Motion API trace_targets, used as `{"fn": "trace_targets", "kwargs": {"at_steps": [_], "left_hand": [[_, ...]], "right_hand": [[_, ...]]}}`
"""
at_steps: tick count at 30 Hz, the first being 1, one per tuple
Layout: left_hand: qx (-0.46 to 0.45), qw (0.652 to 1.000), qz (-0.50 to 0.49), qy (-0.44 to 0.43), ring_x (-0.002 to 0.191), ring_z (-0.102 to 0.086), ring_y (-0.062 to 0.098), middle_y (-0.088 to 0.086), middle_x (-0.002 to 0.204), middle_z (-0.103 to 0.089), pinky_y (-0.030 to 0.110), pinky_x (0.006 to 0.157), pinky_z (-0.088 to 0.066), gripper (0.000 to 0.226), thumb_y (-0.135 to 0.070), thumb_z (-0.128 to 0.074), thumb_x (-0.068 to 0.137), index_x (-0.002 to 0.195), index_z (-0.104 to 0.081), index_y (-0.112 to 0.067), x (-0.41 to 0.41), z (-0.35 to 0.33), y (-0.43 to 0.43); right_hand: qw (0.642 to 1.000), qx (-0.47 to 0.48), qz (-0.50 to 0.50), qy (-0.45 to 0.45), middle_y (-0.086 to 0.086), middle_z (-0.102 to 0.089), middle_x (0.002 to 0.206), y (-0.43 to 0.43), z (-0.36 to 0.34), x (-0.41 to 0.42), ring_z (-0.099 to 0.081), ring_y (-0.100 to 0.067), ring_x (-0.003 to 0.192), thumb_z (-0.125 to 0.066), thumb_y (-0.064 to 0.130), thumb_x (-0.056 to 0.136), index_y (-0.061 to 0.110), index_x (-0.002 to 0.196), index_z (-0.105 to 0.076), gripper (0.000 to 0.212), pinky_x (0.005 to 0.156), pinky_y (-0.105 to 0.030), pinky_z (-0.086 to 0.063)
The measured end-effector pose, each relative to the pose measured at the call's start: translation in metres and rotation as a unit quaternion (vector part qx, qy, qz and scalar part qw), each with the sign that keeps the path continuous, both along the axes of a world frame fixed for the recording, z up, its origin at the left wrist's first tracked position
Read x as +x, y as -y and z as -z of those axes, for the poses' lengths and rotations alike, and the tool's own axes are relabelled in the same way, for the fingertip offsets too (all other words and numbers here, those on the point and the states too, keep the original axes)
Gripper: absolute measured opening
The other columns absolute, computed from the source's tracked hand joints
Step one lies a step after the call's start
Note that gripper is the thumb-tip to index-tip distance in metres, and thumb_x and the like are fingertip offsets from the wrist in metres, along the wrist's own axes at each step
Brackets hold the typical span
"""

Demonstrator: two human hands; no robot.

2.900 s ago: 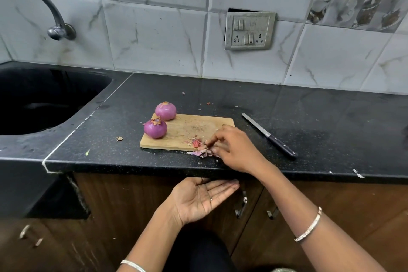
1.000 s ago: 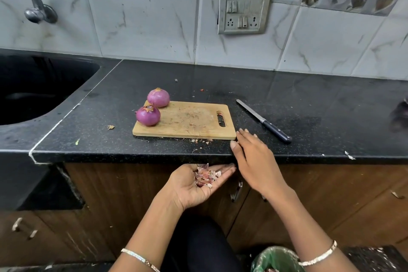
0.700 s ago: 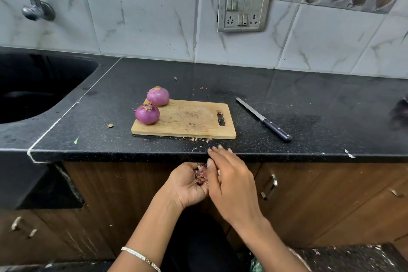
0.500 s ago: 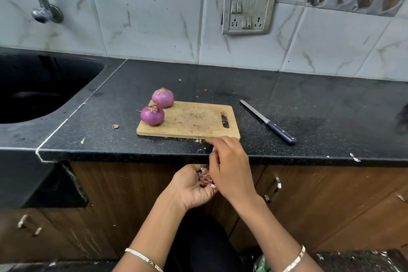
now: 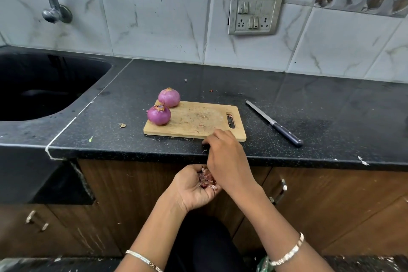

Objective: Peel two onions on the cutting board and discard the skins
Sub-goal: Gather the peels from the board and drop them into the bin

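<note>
On the black worktop, two bare onions sit at the cutting board's left end. The right hand, fingers bent, works the worktop's front edge, whether pinching scraps is unclear. The left hand cups the skins below. Gathering nears done; discarding comes next.

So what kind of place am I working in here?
Most likely a home kitchen: a black counter with a sink and tap on the left, a tiled wall carrying a socket plate, and a wooden cutting board with two onions beside a knife.
</note>
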State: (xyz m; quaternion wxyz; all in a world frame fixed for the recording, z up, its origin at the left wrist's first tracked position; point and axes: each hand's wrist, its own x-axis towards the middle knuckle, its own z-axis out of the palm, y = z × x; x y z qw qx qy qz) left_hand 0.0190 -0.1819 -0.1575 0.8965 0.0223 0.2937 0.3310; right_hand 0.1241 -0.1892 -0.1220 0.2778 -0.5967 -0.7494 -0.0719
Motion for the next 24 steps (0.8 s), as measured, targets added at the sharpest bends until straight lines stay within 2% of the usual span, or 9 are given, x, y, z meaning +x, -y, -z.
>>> {"fn": "trace_targets", "kwargs": {"at_steps": [2, 4, 9, 12, 15, 16, 18, 21, 24], "left_hand": [[0.004, 1.0, 0.005, 0.001, 0.062, -0.073, 0.037, 0.028, 0.08, -0.069, 0.048, 0.053, -0.062, 0.039, -0.01, -0.039, 0.091, 0.082, -0.066, 0.016, 0.0, -0.002, 0.0], [-0.006, 1.0, 0.016, -0.001, 0.054, -0.071, 0.036, 0.027, 0.071, -0.066, 0.044, 0.042, -0.057, 0.045, -0.01, -0.035, 0.098, 0.077, -0.063, 0.017, -0.001, -0.002, -0.002], [-0.007, 0.999, 0.01, 0.037, 0.06, -0.073, 0.037, 0.028, 0.078, -0.068, 0.044, 0.047, -0.06, 0.05, -0.012, -0.031, 0.103, 0.081, -0.066, 0.016, 0.002, 0.0, -0.003], [-0.005, 0.999, 0.009, 0.044, 0.069, -0.074, 0.041, 0.032, 0.089, -0.07, 0.053, 0.06, -0.061, 0.054, -0.014, -0.03, 0.104, 0.086, -0.068, 0.019, 0.002, -0.002, 0.0], [-0.012, 0.999, 0.013, 0.038, 0.079, -0.072, 0.05, 0.039, 0.102, -0.067, 0.058, 0.077, -0.059, 0.051, -0.012, -0.031, 0.104, 0.095, -0.064, 0.026, -0.001, -0.005, 0.0], [-0.017, 0.999, 0.015, 0.032, 0.083, -0.071, 0.053, 0.041, 0.106, -0.065, 0.056, 0.09, -0.057, 0.05, -0.012, -0.032, 0.104, 0.099, -0.062, 0.029, -0.003, -0.006, 0.001], [-0.022, 0.999, 0.023, 0.026, 0.086, -0.069, 0.057, 0.045, 0.111, -0.062, 0.053, 0.1, -0.05, 0.048, -0.01, -0.035, 0.102, 0.105, -0.058, 0.032, -0.006, -0.007, 0.002], [-0.028, 0.999, 0.023, 0.038, 0.095, -0.067, 0.056, 0.044, 0.114, -0.062, 0.057, 0.09, -0.056, 0.046, -0.009, -0.036, 0.1, 0.11, -0.058, 0.03, -0.007, -0.01, 0.005], [-0.018, 0.998, 0.012, 0.057, 0.091, -0.07, 0.049, 0.037, 0.106, -0.068, 0.06, 0.072, -0.057, 0.048, -0.014, -0.036, 0.101, 0.1, -0.065, 0.024, -0.007, -0.008, 0.005]], "right_hand": [[0.999, 0.021, -0.001, -0.024, -0.003, -0.065, 0.091, 0.024, 0.003, 0.005, -0.057, -0.02, 0.09, -0.052, -0.001, 0.083, 0.008, 0.094, -0.074, 0.025, 0.079, -0.032, -0.052], [0.999, 0.016, -0.025, -0.03, 0.002, -0.061, 0.087, 0.049, 0.007, 0.004, -0.055, -0.016, 0.086, -0.044, 0.009, 0.083, 0.012, 0.088, -0.072, 0.028, 0.076, -0.029, -0.049], [0.994, 0.016, -0.028, -0.1, 0.008, -0.068, 0.095, 0.046, 0.003, 0.01, -0.063, -0.007, 0.088, -0.065, 0.002, 0.086, 0.017, 0.097, -0.075, 0.022, 0.081, -0.023, -0.053], [0.993, 0.039, -0.012, -0.114, 0.008, -0.068, 0.094, 0.021, -0.011, 0.01, -0.063, -0.008, 0.089, -0.074, 0.014, 0.088, 0.018, 0.096, -0.075, 0.009, 0.081, -0.026, -0.053], [0.997, 0.021, -0.026, -0.069, 0.003, -0.064, 0.108, -0.02, -0.019, 0.008, -0.054, -0.014, 0.106, -0.063, 0.028, 0.098, 0.014, 0.111, -0.074, 0.021, 0.091, -0.03, -0.047], [0.997, -0.023, -0.035, -0.065, 0.0, -0.062, 0.12, -0.035, -0.021, 0.009, -0.053, -0.017, 0.115, -0.058, 0.032, 0.102, 0.013, 0.122, -0.071, 0.031, 0.096, -0.033, -0.045], [0.991, -0.117, -0.054, -0.042, -0.005, -0.055, 0.143, -0.054, -0.023, 0.01, -0.048, -0.022, 0.133, -0.045, 0.041, 0.107, 0.012, 0.141, -0.058, 0.047, 0.108, -0.039, -0.04], [0.986, -0.145, -0.084, 0.012, -0.008, -0.053, 0.149, -0.056, -0.018, 0.006, -0.046, -0.026, 0.14, -0.034, 0.043, 0.109, 0.011, 0.145, -0.053, 0.052, 0.114, -0.041, -0.037], [0.985, -0.114, -0.124, -0.03, -0.002, -0.061, 0.143, -0.026, -0.013, 0.0, -0.053, -0.018, 0.135, -0.037, 0.041, 0.109, 0.015, 0.137, -0.063, 0.046, 0.11, -0.039, -0.043]]}}
